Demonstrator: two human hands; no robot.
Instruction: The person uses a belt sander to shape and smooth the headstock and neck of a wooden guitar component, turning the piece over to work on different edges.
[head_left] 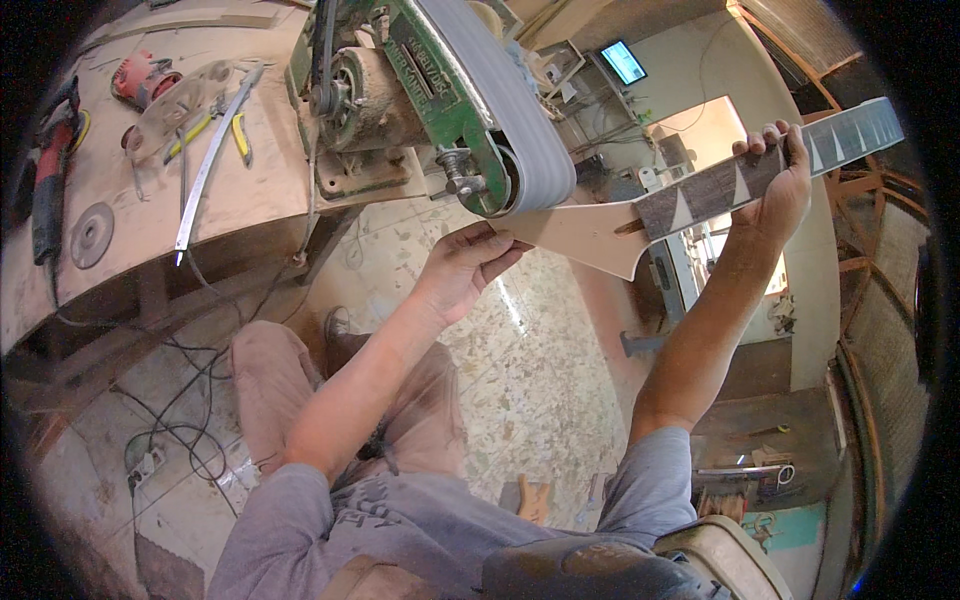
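Observation:
A guitar neck (590, 232) spans between my two hands, its pale wooden headstock on the left and its dark fretboard with light triangular inlays reaching to the upper right. My left hand (465, 265) pinches the tip of the headstock between thumb and fingers. Around the fretboard, toward its far end, my right hand (780, 185) is wrapped with the fingertips over the top edge. The headstock's upper edge lies right at the rounded lower end of a grey sanding belt (540, 175) on a green belt sander (425, 75); whether they touch I cannot tell.
On the dusty workbench (130, 220) at left lie a red and black power tool (50, 185), a sanding disc (92, 235), a metal ruler (215, 160) and yellow-handled pliers (241, 138). Cables (190, 400) tangle on the floor below. A lit screen (624, 62) hangs at the back.

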